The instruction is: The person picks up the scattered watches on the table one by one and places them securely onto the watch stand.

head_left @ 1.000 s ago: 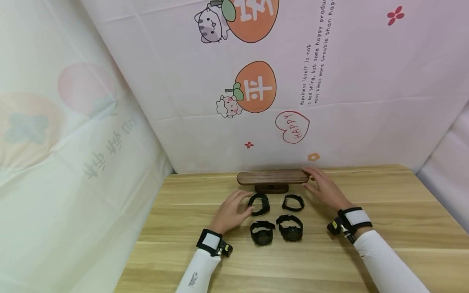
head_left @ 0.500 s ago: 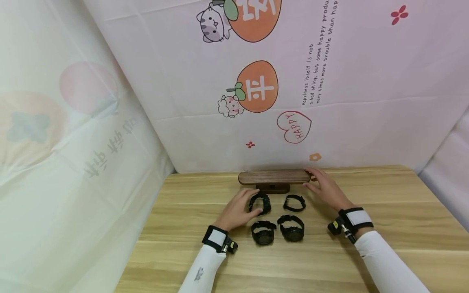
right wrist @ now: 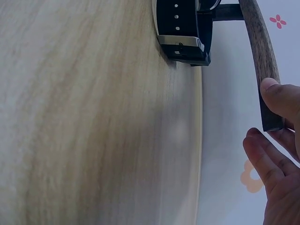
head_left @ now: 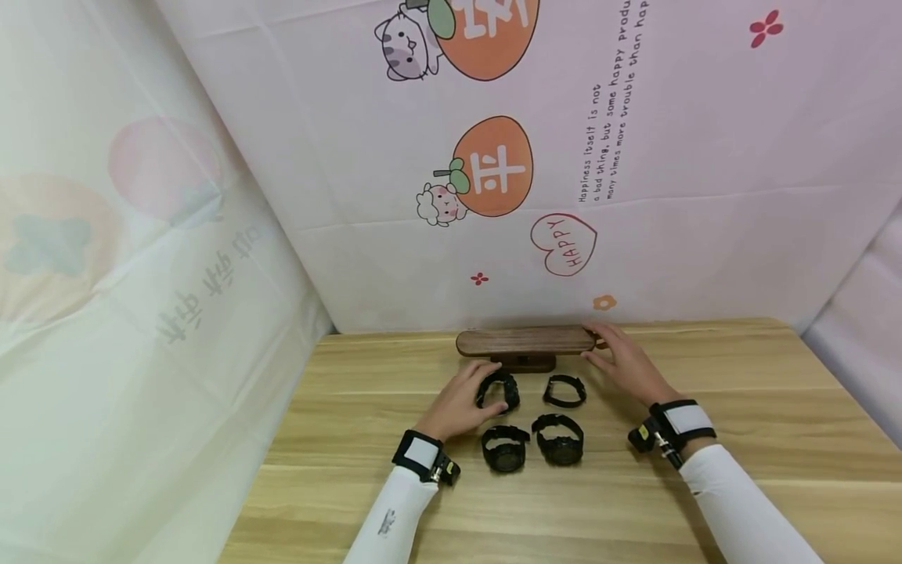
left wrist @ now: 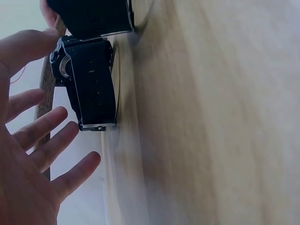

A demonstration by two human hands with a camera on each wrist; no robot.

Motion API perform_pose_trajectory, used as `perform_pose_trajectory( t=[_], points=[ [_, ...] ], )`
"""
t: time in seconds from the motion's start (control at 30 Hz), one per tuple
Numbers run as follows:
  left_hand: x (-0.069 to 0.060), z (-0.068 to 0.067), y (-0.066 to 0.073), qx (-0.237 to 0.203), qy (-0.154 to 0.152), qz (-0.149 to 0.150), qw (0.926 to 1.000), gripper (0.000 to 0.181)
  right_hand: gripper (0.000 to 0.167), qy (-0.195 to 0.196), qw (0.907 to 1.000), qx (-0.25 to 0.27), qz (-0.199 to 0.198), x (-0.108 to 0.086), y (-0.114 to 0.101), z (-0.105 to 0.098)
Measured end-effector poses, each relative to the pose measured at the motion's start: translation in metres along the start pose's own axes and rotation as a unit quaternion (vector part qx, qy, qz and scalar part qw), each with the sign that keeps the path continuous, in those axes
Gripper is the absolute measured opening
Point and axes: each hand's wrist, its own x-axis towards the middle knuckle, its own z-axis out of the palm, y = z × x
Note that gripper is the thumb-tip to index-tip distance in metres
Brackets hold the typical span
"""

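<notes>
My left hand (head_left: 456,401) is at the back-left black watch (head_left: 513,392), thumb in front and fingers behind. In the left wrist view its fingers are spread and loosely bent beside that watch (left wrist: 96,84); whether the thumb touches it I cannot tell. My right hand (head_left: 629,366) holds the right end of a dark wooden stand's bar (head_left: 521,341), thumb on one face and fingers behind, as the right wrist view shows (right wrist: 267,70). Other strapped watches stand on the table: back right (head_left: 579,392), front left (head_left: 506,458) and front right (head_left: 561,450).
The wood-grain table (head_left: 395,360) ends at a white printed cloth wall (head_left: 395,274) close behind the stand. Another cloth wall (head_left: 211,376) runs along the left. A small camera is strapped to each wrist.
My left hand has moved slightly right, its thumb and fingers now further around the back-left watch. My right hand stays on the stand's end. The watches have not visibly moved.
</notes>
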Motion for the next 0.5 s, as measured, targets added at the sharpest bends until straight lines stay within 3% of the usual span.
perform_pose_trajectory(
  t=[0.27, 0.5],
  points=[
    [0.0036, 0.0009, -0.0002, 0.014, -0.005, 0.012, 0.9998, 0.078, 0.057, 0.011, 0.9999, 0.001, -0.005, -0.0013, -0.0008, 0.0016],
    [0.0058, 0.0008, 0.001, 0.015, -0.019, 0.004, 0.9997, 0.079, 0.058, 0.009, 0.9999, 0.003, -0.01, -0.0011, 0.0009, 0.0004]
  ],
)
